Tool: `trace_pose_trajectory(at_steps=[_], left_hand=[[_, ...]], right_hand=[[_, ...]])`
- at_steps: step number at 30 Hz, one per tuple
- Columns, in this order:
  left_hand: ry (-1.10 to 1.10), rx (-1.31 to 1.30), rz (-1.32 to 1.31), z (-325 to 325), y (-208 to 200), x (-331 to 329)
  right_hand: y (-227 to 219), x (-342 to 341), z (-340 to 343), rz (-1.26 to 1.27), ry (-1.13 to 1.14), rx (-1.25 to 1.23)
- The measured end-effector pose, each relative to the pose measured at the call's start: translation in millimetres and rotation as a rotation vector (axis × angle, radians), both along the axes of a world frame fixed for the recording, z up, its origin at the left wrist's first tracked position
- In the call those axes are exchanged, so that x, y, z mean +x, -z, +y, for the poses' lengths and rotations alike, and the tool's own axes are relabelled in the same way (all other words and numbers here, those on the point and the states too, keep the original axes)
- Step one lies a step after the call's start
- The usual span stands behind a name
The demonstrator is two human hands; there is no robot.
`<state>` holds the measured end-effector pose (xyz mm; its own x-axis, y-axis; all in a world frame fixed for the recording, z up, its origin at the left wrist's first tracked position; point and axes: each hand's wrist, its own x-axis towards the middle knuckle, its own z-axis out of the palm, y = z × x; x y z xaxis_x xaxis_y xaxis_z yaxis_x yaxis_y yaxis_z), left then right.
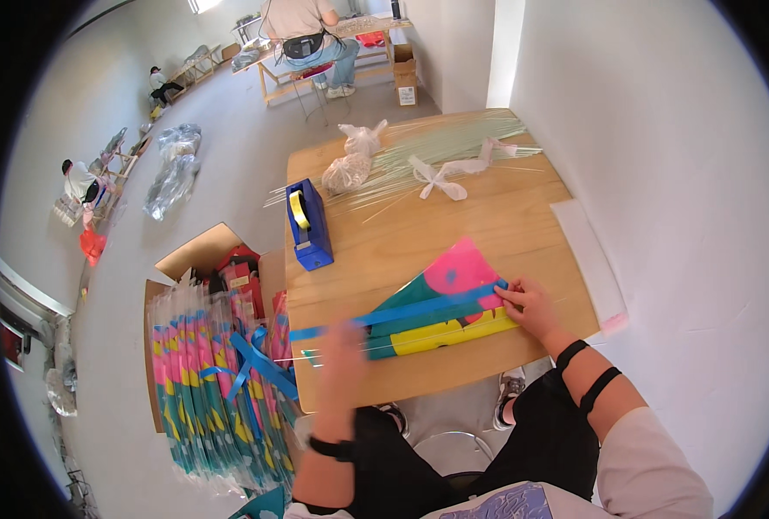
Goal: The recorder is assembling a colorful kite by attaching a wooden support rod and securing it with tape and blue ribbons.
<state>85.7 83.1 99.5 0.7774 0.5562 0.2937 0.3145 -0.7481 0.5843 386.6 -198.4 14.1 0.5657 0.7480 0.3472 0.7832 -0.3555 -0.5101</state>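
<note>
In front of me on the wooden table lies a folded pink, green and yellow sheet point(436, 337), pointed at its top. A long blue ribbon point(419, 309) runs across it and over the table's left edge. My right hand point(527, 304) pinches the ribbon's right end at the sheet's right side. Motion smears my left hand point(345, 355), which is over the sheet's left end beside the ribbon; its fingers cannot be made out. Thin pale rods point(293, 359) stick out at the sheet's lower left.
A blue tape dispenser point(311, 229) stands at the table's left edge. Further back are thin clear rods point(436, 138), knotted plastic bags point(347, 173) and a white ribbon point(440, 180). Left of the table, a cardboard box point(196, 251) holds several bagged colourful pieces. A wall point(687, 216) borders the right.
</note>
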Motion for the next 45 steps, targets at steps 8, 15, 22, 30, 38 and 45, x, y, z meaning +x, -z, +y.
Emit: trace_pose_trajectory(at_steps=[8,15,22,30,38,45], left_hand=[[0.188,0.275,0.101,-85.2,60.8,73.8],[0.163,0.189,0.084,-69.1,83.4,69.0],[0.165,-0.039,-0.108,-60.9,95.5,64.4],[0.098,0.304,0.007,-70.0,86.8,58.0],[-0.023,0.22,0.231,-82.2,84.4,41.4],[0.009,0.243,0.244,-71.4,89.6,33.2]], right_hand=[[0.1,-2.8,1.8,-0.031,-0.012,0.004],[0.1,2.1,2.5,-0.045,-0.034,-0.029],[-4.9,1.1,1.6,-0.032,-0.031,-0.045],[-3.2,1.0,2.9,-0.029,-0.059,-0.057],[-5.9,-2.9,2.5,-0.032,-0.03,-0.074],[-4.9,-1.8,3.4,-0.019,-0.027,-0.069]])
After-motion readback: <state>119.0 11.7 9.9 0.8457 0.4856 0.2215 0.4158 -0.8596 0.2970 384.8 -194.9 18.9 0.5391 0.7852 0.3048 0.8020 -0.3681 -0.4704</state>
